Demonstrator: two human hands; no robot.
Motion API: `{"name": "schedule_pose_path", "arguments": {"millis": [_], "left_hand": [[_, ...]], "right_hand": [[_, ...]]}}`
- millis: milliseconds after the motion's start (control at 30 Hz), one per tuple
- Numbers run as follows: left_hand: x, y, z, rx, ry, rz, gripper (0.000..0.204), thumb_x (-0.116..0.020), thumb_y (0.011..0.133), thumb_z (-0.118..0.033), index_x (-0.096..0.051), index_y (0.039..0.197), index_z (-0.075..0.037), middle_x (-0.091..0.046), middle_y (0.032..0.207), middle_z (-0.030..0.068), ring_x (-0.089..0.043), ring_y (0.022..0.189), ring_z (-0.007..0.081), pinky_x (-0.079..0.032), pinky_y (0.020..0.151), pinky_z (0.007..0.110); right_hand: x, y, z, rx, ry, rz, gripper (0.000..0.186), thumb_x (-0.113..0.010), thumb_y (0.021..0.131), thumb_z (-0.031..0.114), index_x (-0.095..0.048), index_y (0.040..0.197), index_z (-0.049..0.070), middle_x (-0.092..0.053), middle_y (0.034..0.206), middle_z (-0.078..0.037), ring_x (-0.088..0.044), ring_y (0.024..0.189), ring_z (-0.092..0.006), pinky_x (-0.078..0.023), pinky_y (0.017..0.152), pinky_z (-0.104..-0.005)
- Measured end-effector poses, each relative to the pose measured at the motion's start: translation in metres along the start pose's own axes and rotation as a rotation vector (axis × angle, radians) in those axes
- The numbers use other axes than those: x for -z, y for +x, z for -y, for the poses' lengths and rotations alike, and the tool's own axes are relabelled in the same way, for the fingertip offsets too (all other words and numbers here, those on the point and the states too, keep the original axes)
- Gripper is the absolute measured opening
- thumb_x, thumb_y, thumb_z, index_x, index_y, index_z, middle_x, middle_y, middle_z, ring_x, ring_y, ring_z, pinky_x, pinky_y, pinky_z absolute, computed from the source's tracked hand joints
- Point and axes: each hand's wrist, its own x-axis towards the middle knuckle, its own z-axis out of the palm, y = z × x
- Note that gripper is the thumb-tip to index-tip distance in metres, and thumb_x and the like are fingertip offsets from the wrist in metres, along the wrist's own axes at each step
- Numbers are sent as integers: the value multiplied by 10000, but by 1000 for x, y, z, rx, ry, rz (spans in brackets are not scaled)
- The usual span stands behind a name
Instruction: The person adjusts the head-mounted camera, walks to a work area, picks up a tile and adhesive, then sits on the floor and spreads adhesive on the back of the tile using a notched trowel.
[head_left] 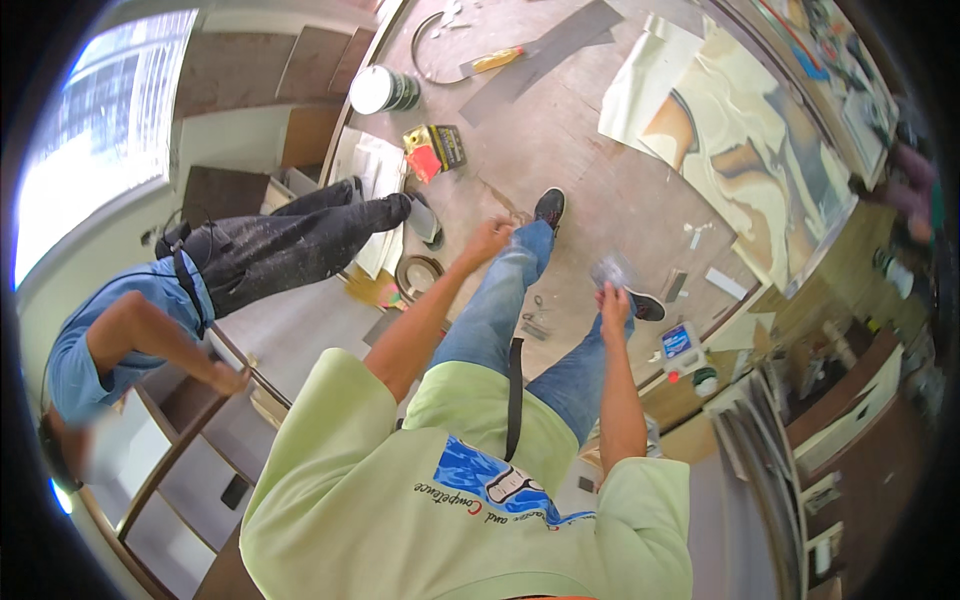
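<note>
R hand [612,303] gripping clear plastic item [612,269] — L hand [488,241] curled, can't tell if holding.

Transparent item [611,269] in right grip [611,299]

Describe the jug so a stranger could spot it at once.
Follow the right leg to its dark shoe, near the right hand. Right of it, lower in view, is the white jug with blue label. Its red cap sets it apart from the tub beside it.
</note>
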Motion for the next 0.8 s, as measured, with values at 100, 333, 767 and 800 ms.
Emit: {"name": "schedule_pose_path", "arguments": {"millis": [100,333,767,800], "left_hand": [[80,11,47,181,-82,-180,325,-544,963,-214,-666,1171,4,-702,914,108,-677,811,180,-531,765,343],[148,15,100,268,-352,-249,363,-533,958,-213,-620,1186,55,-665,948,96,-657,826,164,-530,784,310],[122,92,87,511,-891,-375,326,-570,994,-238,-580,1243,-28,-655,1047,76,-658,921,167,-533,848,322],[122,108,90,544,-974,-419,331,-576,997,-248,-571,1257,-43,-654,1066,75,-659,945,171,-535,856,331]], "right_hand": [[-76,1,61,128,-160,182,248,-664,992,305,-622,950,65,-666,869,-25,-664,761,-111,-525,694,-254],[-180,30,172,324,-309,281,278,-670,987,282,-585,858,50,-610,787,-11,-651,706,-97,-486,618,-243],[-232,153,239,213,-744,358,266,-660,990,298,-610,891,56,-634,823,-20,-638,707,-86,-484,615,-233],[-248,166,244,216,-806,374,281,-659,988,289,-590,859,49,-624,804,-24,-632,700,-89,-483,611,-239]]}}
